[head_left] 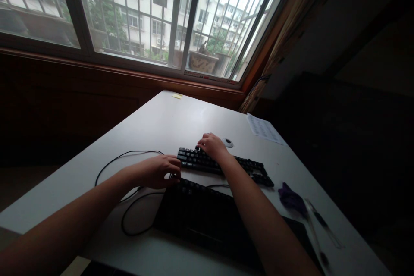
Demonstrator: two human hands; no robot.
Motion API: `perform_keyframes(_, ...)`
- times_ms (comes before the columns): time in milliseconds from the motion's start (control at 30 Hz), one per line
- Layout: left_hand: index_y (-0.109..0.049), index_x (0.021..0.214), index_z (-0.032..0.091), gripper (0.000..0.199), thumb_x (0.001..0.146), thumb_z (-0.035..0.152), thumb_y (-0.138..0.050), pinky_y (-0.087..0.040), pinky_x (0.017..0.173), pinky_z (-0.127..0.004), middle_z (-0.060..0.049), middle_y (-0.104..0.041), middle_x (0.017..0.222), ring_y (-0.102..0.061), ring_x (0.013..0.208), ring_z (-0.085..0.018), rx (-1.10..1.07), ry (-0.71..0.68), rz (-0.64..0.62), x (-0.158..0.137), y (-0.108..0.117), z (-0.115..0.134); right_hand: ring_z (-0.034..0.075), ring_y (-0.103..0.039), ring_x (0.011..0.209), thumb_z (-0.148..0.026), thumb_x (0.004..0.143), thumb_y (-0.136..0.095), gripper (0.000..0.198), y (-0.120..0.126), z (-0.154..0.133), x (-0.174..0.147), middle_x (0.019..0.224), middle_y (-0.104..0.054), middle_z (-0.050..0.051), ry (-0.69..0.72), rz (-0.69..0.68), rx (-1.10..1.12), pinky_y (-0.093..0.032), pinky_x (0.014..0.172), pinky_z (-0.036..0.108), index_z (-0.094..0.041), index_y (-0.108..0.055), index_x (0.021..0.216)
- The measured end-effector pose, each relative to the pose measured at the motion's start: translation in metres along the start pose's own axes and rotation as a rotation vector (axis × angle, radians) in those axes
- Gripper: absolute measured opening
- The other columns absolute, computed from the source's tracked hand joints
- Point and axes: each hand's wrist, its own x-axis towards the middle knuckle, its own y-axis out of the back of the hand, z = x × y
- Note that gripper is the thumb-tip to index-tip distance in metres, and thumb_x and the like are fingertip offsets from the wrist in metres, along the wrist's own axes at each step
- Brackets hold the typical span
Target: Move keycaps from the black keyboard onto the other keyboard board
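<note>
Beneath my right hand (211, 145), fingertips bunched, lies a black keyboard (201, 160), likely light and stiff, best held by its end beside my curved left hand (160, 171); whether either pinches anything, I cannot tell.

black keyboard (207, 161), black cable (129, 152), near-black flat slab (197, 220), white table (142, 131), deep purple cloth (290, 199), pale yellow note (177, 96), white sheet (263, 128) with grey printed lines, tan planter (203, 62) with dark blotched pattern, reddish-brown wooden sill (200, 85), green foliage (103, 19)

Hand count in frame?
2: the left hand by the left end of the upper black keyboard, the right hand at its far edge.
</note>
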Motion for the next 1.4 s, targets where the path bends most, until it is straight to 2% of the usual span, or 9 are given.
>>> perform_keyframes(467,-0.072,0.095,0.021,0.006,0.096,0.019,-0.066,-0.051,0.082,-0.031,-0.007,-0.071,0.092,-0.066,0.086,-0.02,-0.001,-0.005,-0.007,0.0,0.001,-0.001,0.025,-0.063,0.113,-0.032,0.099,-0.071,0.016,0.0,-0.004,0.0,0.112,-0.075,0.008,-0.009,-0.029,0.024,-0.05,0.096,0.034,-0.028,-0.085,0.105)
perform_keyframes(733,-0.072,0.093,0.02,0.005,0.094,0.016,-0.068,-0.051,0.078,-0.028,-0.006,-0.069,0.09,-0.065,0.084,-0.019,0.014,-0.021,0.011,0.0,0.0,-0.001,0.025,-0.061,0.115,-0.033,0.1,-0.069,0.018,-0.003,-0.007,0.0,0.115,-0.073,0.009,-0.051,-0.028,0.033,-0.048,0.1,0.034,-0.026,-0.084,0.107)
perform_keyframes(867,-0.071,0.092,0.02,0.006,0.095,0.017,-0.067,-0.05,0.078,-0.028,-0.006,-0.069,0.09,-0.064,0.084,-0.019,0.008,-0.016,0.001,0.001,0.0,-0.002,0.026,-0.062,0.112,-0.032,0.099,-0.069,0.018,-0.002,-0.01,-0.001,0.112,-0.072,0.01,-0.073,0.003,0.051,-0.048,0.098,0.034,-0.023,-0.083,0.104)
perform_keyframes(1033,-0.07,0.092,0.02,0.005,0.094,0.016,-0.066,-0.049,0.077,-0.028,-0.006,-0.068,0.09,-0.062,0.084,-0.019,0.008,-0.012,-0.011,0.0,-0.001,-0.003,0.025,-0.063,0.105,-0.03,0.101,-0.065,0.018,0.009,-0.015,-0.008,0.109,-0.07,0.011,-0.082,0.106,0.099,-0.049,0.095,0.036,-0.02,-0.081,0.104)
perform_keyframes(1200,-0.07,0.092,0.019,0.006,0.093,0.014,-0.066,-0.048,0.073,-0.026,-0.005,-0.066,0.087,-0.06,0.081,-0.018,-0.005,0.002,-0.02,-0.002,-0.002,-0.006,0.024,-0.063,0.108,-0.029,0.102,-0.066,0.016,0.03,-0.028,-0.04,0.107,-0.068,0.009,-0.015,0.213,0.179,-0.05,0.099,0.037,-0.019,-0.077,0.106)
perform_keyframes(1300,-0.069,0.092,0.019,0.005,0.092,0.015,-0.068,-0.048,0.072,-0.026,-0.005,-0.066,0.087,-0.061,0.08,-0.017,-0.016,0.014,-0.024,-0.003,-0.003,-0.009,0.023,-0.064,0.104,-0.028,0.099,-0.07,0.012,0.04,-0.043,-0.075,0.104,-0.068,0.008,0.034,0.244,0.234,-0.053,0.096,0.036,-0.019,-0.076,0.105)
perform_keyframes(1400,-0.069,0.093,0.018,0.002,0.092,0.016,-0.069,-0.049,0.071,-0.024,-0.005,-0.066,0.09,-0.061,0.078,-0.015,-0.046,0.032,-0.023,-0.005,-0.002,-0.012,0.023,-0.066,0.099,-0.024,0.098,-0.07,0.009,0.045,-0.06,-0.113,0.101,-0.067,0.007,0.091,0.321,0.384,-0.055,0.092,0.038,-0.02,-0.075,0.104)
